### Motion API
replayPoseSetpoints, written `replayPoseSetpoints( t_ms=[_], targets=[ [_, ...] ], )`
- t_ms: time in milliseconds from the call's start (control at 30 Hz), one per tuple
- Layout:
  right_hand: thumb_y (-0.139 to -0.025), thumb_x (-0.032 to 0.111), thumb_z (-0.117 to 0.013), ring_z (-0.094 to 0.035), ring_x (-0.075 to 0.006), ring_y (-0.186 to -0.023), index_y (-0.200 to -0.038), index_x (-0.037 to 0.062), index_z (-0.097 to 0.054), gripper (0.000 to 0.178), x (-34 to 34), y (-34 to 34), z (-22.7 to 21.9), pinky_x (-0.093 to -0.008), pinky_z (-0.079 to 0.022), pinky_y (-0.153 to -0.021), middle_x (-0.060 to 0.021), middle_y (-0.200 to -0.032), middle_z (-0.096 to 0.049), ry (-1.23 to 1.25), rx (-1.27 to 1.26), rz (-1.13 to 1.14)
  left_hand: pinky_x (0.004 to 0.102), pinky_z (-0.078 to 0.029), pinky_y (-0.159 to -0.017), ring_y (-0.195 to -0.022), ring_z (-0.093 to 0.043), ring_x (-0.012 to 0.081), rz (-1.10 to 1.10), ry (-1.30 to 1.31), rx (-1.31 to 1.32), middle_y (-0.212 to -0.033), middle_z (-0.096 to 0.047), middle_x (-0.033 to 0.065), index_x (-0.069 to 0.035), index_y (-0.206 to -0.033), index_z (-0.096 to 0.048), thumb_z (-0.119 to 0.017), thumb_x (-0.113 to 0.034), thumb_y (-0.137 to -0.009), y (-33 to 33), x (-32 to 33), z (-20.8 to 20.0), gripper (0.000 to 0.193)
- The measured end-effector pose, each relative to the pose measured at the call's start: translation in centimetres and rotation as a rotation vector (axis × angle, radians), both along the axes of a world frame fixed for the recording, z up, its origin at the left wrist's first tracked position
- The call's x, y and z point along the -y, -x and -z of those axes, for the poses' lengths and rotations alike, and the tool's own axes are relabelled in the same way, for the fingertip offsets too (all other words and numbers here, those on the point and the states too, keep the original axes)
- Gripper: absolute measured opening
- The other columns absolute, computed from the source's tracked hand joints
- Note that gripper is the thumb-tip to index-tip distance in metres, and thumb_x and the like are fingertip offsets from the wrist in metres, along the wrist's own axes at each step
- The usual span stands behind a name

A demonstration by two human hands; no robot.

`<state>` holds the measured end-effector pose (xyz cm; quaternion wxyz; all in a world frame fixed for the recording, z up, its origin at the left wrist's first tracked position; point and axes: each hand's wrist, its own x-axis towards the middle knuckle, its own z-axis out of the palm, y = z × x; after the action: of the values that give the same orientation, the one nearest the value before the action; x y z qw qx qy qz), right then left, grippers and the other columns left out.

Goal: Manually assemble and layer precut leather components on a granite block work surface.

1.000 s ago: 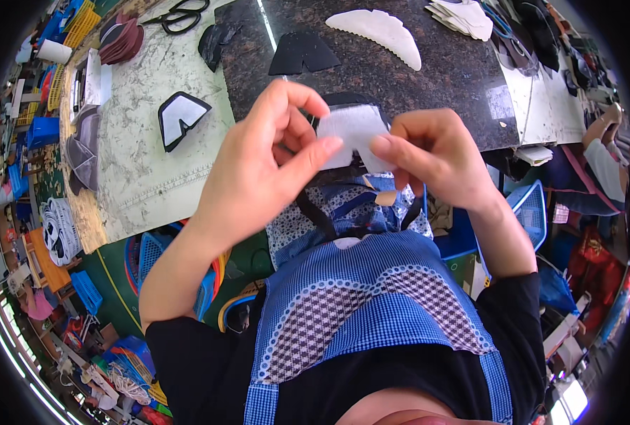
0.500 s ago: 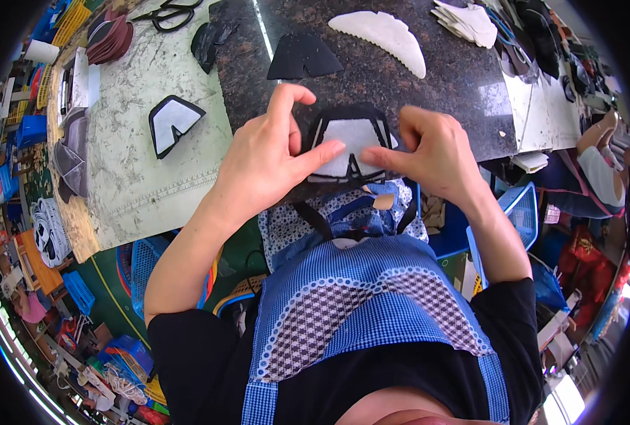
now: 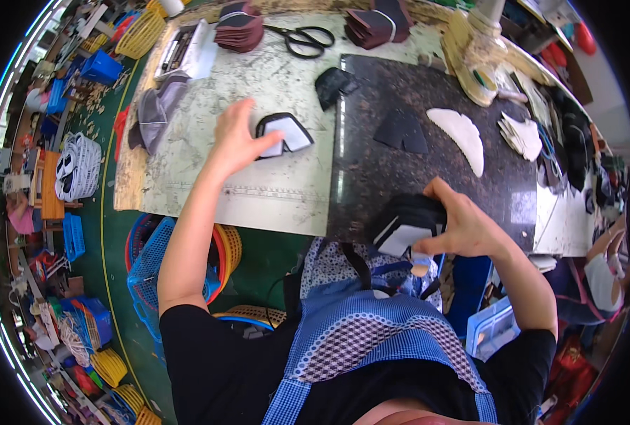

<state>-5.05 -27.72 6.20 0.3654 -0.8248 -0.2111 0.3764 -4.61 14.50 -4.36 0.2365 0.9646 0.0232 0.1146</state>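
Observation:
My right hand point(image 3: 467, 223) grips a stack of black padded pieces point(image 3: 408, 216) at the near edge of the dark stone slab, its thumb by the pale grey patch on the near one. My left hand point(image 3: 235, 142) is over the pale board, fingers spread. Its thumb reaches over a single black-edged piece with a notched whitish patch point(image 3: 293, 134); whether it touches cannot be told. On the slab point(image 3: 371, 166) lie a flat black notched piece point(image 3: 401, 132), a white half-moon piece with a jagged edge point(image 3: 459, 136) and a crumpled black piece point(image 3: 332, 88).
Black-handled scissors point(image 3: 304, 42) lie at the back between two bundles of maroon pieces point(image 3: 238, 28). A grey fabric piece point(image 3: 160, 113) is at the left edge. A cream machine base point(image 3: 474, 64) stands back right. Blue baskets point(image 3: 152, 265) sit below the table.
My left hand has let go of the stack and moved left to the single piece. My right hand keeps the stack, now tilted. The view has swung left.

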Motion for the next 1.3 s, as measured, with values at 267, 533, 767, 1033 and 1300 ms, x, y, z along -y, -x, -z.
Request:
replayPoseSetpoints(
  t_ms=[267,533,767,1033,1300],
  targets=[
    [-0.065,0.034,-0.085,-0.066,-0.0272,-0.093,-0.122,-0.0068,-0.052,0.078,-14.6,-7.4,-0.6,-0.0374,-0.053,-0.08,-0.0194,-0.103,-0.067,-0.244,0.066,-0.325,0.0402,-0.043,-0.101,-0.11,-0.057,0.0297,0.27,0.163,0.008,-0.111,-0.061,0.0117,-0.007,-0.119,-0.057,-0.081,-0.02,-0.079,-1.0,1.4,0.3,0.049],
    [-0.063,0.029,-0.083,-0.062,-0.0367,-0.106,-0.118,-0.0034,-0.054,0.071,-17.1,-9.0,3.7,-0.0424,-0.05,-0.089,-0.0243,-0.116,-0.06,-0.194,0.364,-0.434,0.0276,-0.045,-0.093,-0.105,-0.054,0.0101,0.241,0.915,-0.429,-0.11,-0.061,0.0021,-0.006,-0.126,-0.056,-0.056,-0.029,-0.105,-0.6,1.1,-2.5,0.031],
    [-0.062,0.02,-0.084,-0.046,-0.0414,-0.132,-0.144,0.0005,-0.035,0.098,-17.4,-7.6,3.7,-0.0435,-0.042,-0.108,-0.0262,-0.14,-0.044,-0.257,0.185,-0.446,0.0377,-0.041,-0.109,-0.131,-0.045,0.0274,0.421,0.652,-0.327,-0.136,-0.043,0.0134,-0.008,-0.144,-0.035,-0.096,-0.032,-0.06,3.6,2.3,-3.8,0.106],
    [-0.057,0.018,-0.085,-0.034,-0.0448,-0.143,-0.159,0.0053,-0.017,0.123,-17.6,-4.1,7.5,-0.0517,-0.028,-0.119,-0.0276,-0.15,-0.035,-0.576,0.561,-0.476,0.0495,-0.035,-0.117,-0.147,-0.027,0.0433,0.307,0.464,0.137,-0.16,-0.013,0.0277,-0.005,-0.159,-0.003,-0.1,-0.026,-0.052,8.5,4.5,0.2,0.146],
    [-0.066,0.044,-0.077,-0.033,-0.049,-0.141,-0.155,0.0006,-0.025,0.112,-18.8,-3.8,11.0,-0.0524,-0.027,-0.118,-0.0317,-0.148,-0.035,-0.722,0.481,-0.149,0.0465,-0.037,-0.113,-0.139,-0.042,0.0363,0.085,0.734,0.013,-0.155,-0.03,0.0239,-0.008,-0.161,0.005,-0.097,-0.015,-0.059,7.5,6.3,1.0,0.144]
  ],
)
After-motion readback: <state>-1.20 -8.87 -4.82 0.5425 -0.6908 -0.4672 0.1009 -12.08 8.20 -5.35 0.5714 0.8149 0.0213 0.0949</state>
